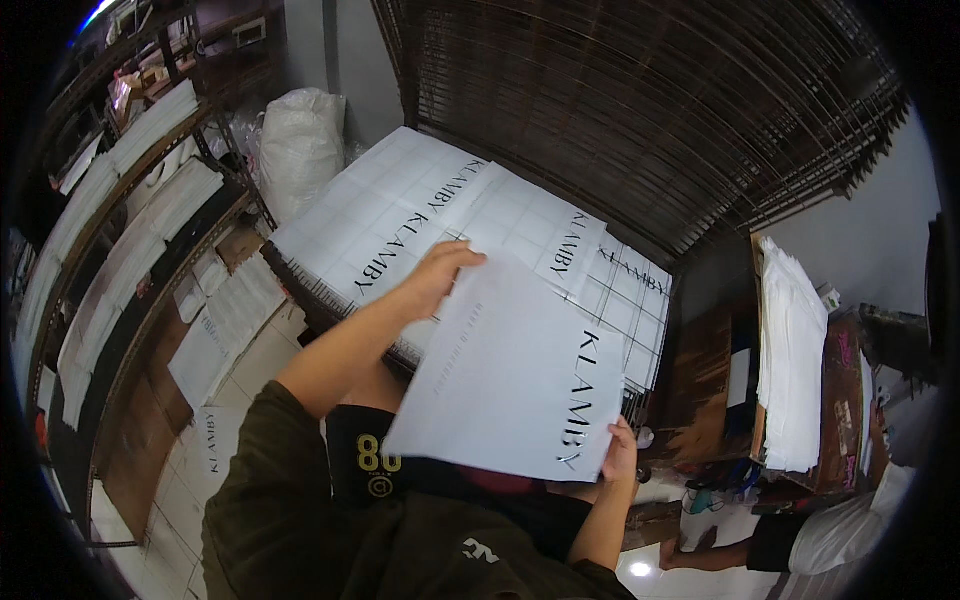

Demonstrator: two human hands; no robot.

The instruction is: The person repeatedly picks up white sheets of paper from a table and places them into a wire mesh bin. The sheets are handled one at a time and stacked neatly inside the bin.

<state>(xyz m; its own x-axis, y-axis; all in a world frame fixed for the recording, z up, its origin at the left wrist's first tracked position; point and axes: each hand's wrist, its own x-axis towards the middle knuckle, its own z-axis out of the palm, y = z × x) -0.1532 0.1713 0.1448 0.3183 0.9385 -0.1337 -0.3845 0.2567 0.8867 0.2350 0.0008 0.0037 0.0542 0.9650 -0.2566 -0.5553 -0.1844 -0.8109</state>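
Note:
A white printed sheet [500,370] with large black lettering along one edge is stretched between my two hands in front of my body. My left hand [440,278] pinches its far left corner, while my right hand [620,452] grips the near right corner. Whether the sheet is paper or thin plastic I cannot tell. Just beyond it, similar printed sheets [350,200] lie side by side on a wire rack shelf [640,340], whose grid shows through them. The held sheet covers part of that shelf.
Many wire shelves [640,100] are tilted up behind the sheets. Stacked white sheets fill a shelving unit [150,250] at left, near a white sack [300,145]. At right, a white stack [790,360] rests on a wooden table; another person [840,530] is partly visible beside it.

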